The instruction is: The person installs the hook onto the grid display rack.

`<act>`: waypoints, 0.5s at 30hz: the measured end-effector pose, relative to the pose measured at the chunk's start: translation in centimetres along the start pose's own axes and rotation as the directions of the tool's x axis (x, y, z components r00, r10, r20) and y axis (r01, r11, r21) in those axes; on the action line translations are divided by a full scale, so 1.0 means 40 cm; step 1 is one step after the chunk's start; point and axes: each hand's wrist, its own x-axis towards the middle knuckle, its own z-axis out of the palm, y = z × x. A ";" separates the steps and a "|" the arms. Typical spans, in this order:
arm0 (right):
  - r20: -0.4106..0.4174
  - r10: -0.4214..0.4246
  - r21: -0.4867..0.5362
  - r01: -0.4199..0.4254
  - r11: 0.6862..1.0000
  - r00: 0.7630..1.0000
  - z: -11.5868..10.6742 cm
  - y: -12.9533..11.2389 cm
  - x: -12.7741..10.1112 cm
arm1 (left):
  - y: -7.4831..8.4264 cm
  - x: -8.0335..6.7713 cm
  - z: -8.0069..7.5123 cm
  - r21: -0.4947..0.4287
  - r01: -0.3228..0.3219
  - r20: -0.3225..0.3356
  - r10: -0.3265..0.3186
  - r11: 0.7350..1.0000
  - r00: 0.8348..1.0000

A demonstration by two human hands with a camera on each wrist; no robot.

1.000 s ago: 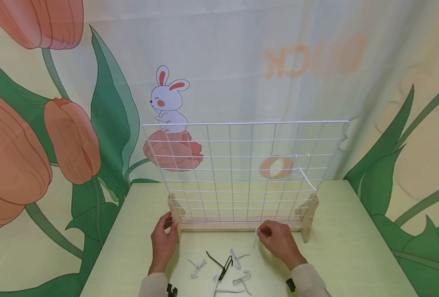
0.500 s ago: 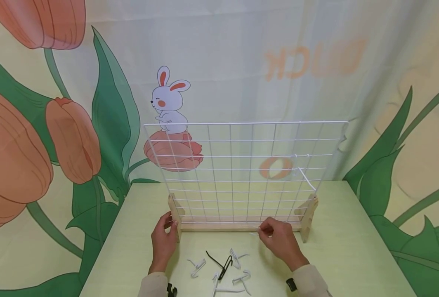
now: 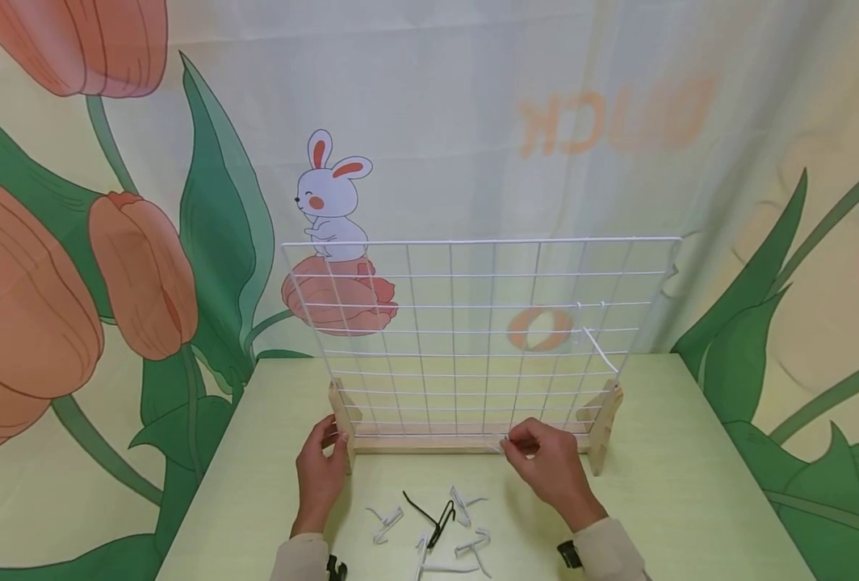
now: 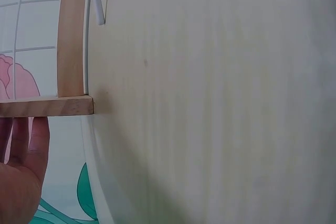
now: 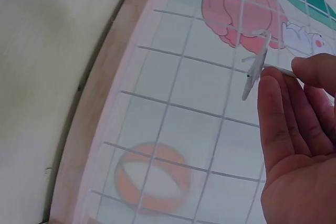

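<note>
My left hand (image 3: 320,480) holds the left wooden upright (image 3: 341,407) of a white wire grid rack (image 3: 451,306), thumb in front. In the left wrist view its fingers (image 4: 38,145) press against that wooden piece (image 4: 58,107). My right hand (image 3: 551,464) pinches a small white wire display hook between thumb and fingers, low in front of the grid. The right wrist view shows this hook (image 5: 255,70) gripped by its prong, its bracket end turned toward the mesh. Another white hook (image 3: 601,350) hangs on the grid at the upper right.
Several white hooks (image 3: 388,524) and one black hook (image 3: 440,526) lie on the pale tabletop (image 3: 662,484) between the arms. A wooden base bar (image 3: 429,445) joins the rack's uprights. A printed curtain (image 3: 458,121) hangs behind.
My right hand has risen slightly toward the grid, and the hook in it has turned from hanging down to pointing left. The left hand has stayed on the upright.
</note>
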 end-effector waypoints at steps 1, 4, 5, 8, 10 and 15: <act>-0.015 -0.013 0.008 0.013 1.000 1.000 -0.002 -0.004 0.003 | 0.001 0.000 0.000 -0.001 0.003 0.002 -0.003 1.000 1.000; -0.055 -0.044 0.044 0.047 0.998 0.998 -0.010 -0.021 0.013 | 0.003 -0.001 -0.002 -0.002 0.010 0.011 -0.010 1.000 1.000; -0.064 -0.050 0.055 0.054 0.997 0.997 -0.014 -0.028 0.016 | 0.003 -0.001 -0.002 -0.001 0.016 0.014 -0.016 1.000 1.000; -0.087 -0.069 0.081 0.077 0.994 0.994 -0.026 -0.050 0.027 | 0.002 -0.001 -0.002 0.000 0.013 0.018 -0.013 1.000 1.000; -0.101 -0.080 0.094 0.089 0.992 0.992 -0.034 -0.064 0.035 | 0.000 0.000 -0.002 -0.002 0.008 0.018 -0.008 1.000 1.000; -0.154 -0.118 0.110 0.136 0.985 0.981 -0.046 -0.091 0.055 | -0.005 0.000 -0.001 0.006 -0.004 0.011 0.004 1.000 1.000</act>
